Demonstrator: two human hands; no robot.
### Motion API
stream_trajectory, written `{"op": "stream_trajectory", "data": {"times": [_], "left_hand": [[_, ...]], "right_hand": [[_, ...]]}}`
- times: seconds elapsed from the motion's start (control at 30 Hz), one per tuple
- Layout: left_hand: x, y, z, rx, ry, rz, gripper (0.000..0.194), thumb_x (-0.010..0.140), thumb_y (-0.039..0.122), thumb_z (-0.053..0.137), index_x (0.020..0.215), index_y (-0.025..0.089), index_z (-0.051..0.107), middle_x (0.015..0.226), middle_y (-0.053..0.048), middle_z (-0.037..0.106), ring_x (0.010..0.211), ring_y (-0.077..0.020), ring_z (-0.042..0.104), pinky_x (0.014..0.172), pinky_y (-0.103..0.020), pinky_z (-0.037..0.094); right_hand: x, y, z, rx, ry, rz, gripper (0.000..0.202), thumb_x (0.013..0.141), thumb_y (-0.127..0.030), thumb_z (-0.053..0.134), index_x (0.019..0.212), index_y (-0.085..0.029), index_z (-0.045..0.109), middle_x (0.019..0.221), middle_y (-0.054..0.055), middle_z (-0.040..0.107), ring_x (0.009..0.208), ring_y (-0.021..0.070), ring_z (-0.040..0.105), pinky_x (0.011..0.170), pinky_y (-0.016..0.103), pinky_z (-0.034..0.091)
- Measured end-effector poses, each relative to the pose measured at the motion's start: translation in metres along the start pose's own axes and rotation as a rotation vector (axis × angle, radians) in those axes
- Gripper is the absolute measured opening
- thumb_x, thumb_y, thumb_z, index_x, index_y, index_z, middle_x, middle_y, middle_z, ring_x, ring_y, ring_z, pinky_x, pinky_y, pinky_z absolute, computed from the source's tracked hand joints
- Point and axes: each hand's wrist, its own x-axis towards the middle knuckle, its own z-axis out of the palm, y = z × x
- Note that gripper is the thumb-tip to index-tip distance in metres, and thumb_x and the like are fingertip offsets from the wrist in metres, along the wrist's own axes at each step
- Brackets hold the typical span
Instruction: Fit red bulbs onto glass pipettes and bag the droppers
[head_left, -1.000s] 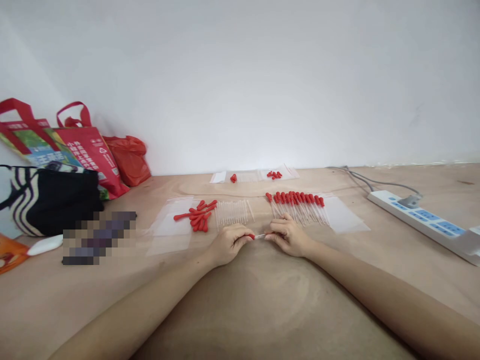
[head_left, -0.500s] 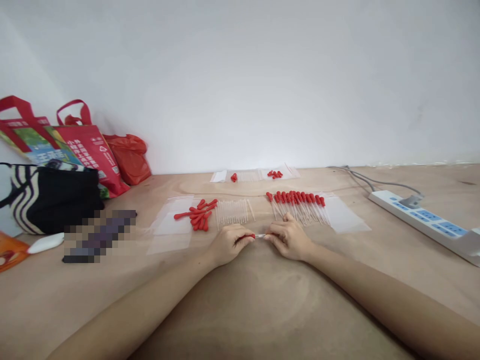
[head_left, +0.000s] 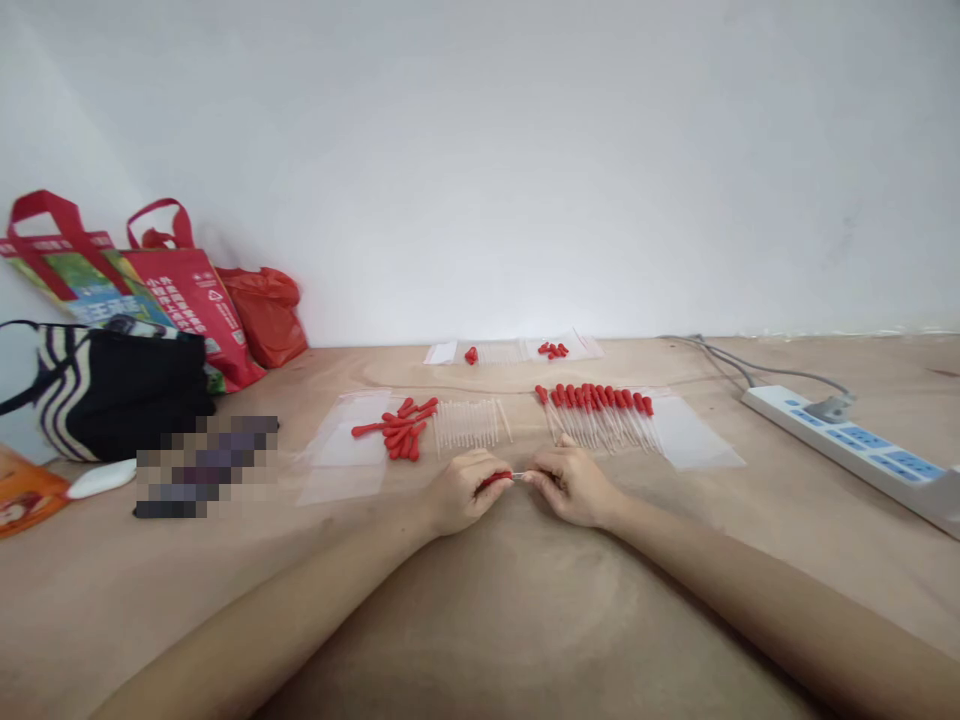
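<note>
Viewing remotely, I list: left hand (head_left: 469, 490), fingers closed on a red bulb (head_left: 496, 479); right hand (head_left: 574, 487), fingers pinching a clear tube (head_left: 517, 476); both held in line, apparently for alignment. Beyond: loose bulbs (head_left: 402, 433), bare tubes (head_left: 466, 425), bulb-topped tubes (head_left: 597, 398), seemingly grouped for reach.

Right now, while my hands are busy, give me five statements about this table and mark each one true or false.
1. The left hand holds a red bulb, the right hand a thin clear tube. True.
2. The power strip lies to the left of both hands. False: it lies to their right.
3. The loose red bulbs lie left of the red-topped tubes. True.
4. The red-topped tubes stand upright. False: they lie down in a row.
5. A black bag with pale stripes is on the left side. True.
</note>
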Motion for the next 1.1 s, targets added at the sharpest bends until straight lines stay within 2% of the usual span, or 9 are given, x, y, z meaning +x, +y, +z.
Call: {"op": "stream_trajectory", "data": {"times": [0.2,0.3,0.4,0.5,0.57,0.63,0.73,0.9,1.1], "left_hand": [[0.003,-0.008,-0.004,0.03,-0.003,0.034,0.016,0.084,0.02,0.043,0.083,0.014,0.057,0.075,-0.005,0.061,0.069,-0.0144,0.054,0.066,-0.025,0.043],[0.003,-0.012,-0.008,0.062,0.021,0.02,0.016,0.085,0.019,0.042,0.087,0.014,0.057,0.078,-0.005,0.06,0.073,-0.0149,0.055,0.07,-0.026,0.043],[0.0,-0.013,-0.01,0.116,0.112,-0.028,0.019,0.083,0.021,0.045,0.1,0.016,0.054,0.09,-0.007,0.058,0.084,-0.0168,0.054,0.077,-0.03,0.042],[-0.002,-0.012,-0.01,0.204,0.229,-0.174,0.034,0.079,0.023,0.051,0.112,0.017,0.046,0.102,-0.009,0.052,0.096,-0.0208,0.049,0.085,-0.037,0.038],[-0.002,-0.012,-0.01,0.199,0.197,-0.245,0.031,0.077,0.023,0.052,0.108,0.017,0.048,0.1,-0.008,0.052,0.094,-0.0209,0.049,0.084,-0.037,0.039],[-0.002,-0.013,-0.009,0.152,0.107,-0.261,0.022,0.077,0.021,0.051,0.099,0.018,0.052,0.094,-0.006,0.053,0.088,-0.0191,0.051,0.079,-0.034,0.042],[-0.001,-0.013,-0.009,0.113,0.02,-0.247,0.01,0.078,0.019,0.049,0.085,0.017,0.056,0.086,-0.005,0.054,0.082,-0.0175,0.053,0.076,-0.032,0.043],[0.0,-0.013,-0.009,0.103,-0.013,-0.241,0.009,0.078,0.017,0.05,0.077,0.017,0.058,0.079,-0.004,0.056,0.077,-0.0167,0.053,0.074,-0.031,0.042],[0.002,-0.013,-0.009,0.087,-0.034,-0.246,0.009,0.078,0.016,0.05,0.075,0.017,0.058,0.078,-0.004,0.059,0.076,-0.0165,0.053,0.073,-0.03,0.042]], "right_hand": [[0.006,-0.001,-0.002,-0.019,-0.039,0.002,0.024,0.084,-0.026,0.039,0.071,-0.016,0.055,0.062,0.0,0.058,0.055,0.0099,0.047,0.064,0.026,0.028],[0.01,-0.005,-0.008,-0.057,-0.061,0.01,0.017,0.082,-0.024,0.043,0.076,-0.017,0.057,0.07,0.002,0.06,0.066,0.012,0.052,0.066,0.025,0.03],[0.013,-0.003,-0.019,-0.173,-0.093,0.027,0.012,0.076,-0.019,0.048,0.074,-0.018,0.059,0.074,0.003,0.061,0.073,0.0146,0.054,0.069,0.027,0.031],[0.019,0.012,-0.029,-0.186,-0.037,0.196,0.014,0.075,-0.021,0.048,0.07,-0.018,0.06,0.072,0.002,0.063,0.068,0.0142,0.055,0.068,0.027,0.033],[0.026,0.027,-0.034,-0.133,0.069,0.403,0.017,0.076,-0.024,0.046,0.071,-0.018,0.061,0.073,0.003,0.064,0.066,0.0136,0.056,0.064,0.024,0.035],[0.035,0.042,-0.035,-0.122,0.164,0.607,0.019,0.076,-0.028,0.046,0.074,-0.018,0.061,0.075,0.004,0.065,0.067,0.0147,0.058,0.061,0.023,0.036],[0.045,0.054,-0.029,-0.172,0.202,0.775,0.021,0.075,-0.032,0.048,0.081,-0.017,0.06,0.079,0.006,0.066,0.074,0.0175,0.059,0.061,0.024,0.036],[0.049,0.054,-0.018,-0.307,0.121,0.84,0.022,0.075,-0.033,0.046,0.085,-0.016,0.057,0.082,0.008,0.065,0.076,0.0204,0.059,0.059,0.026,0.035],[0.047,0.051,-0.02,-0.406,0.047,0.839,0.031,0.077,-0.042,0.044,0.089,-0.016,0.055,0.084,0.009,0.064,0.08,0.0227,0.058,0.065,0.029,0.034]]}}
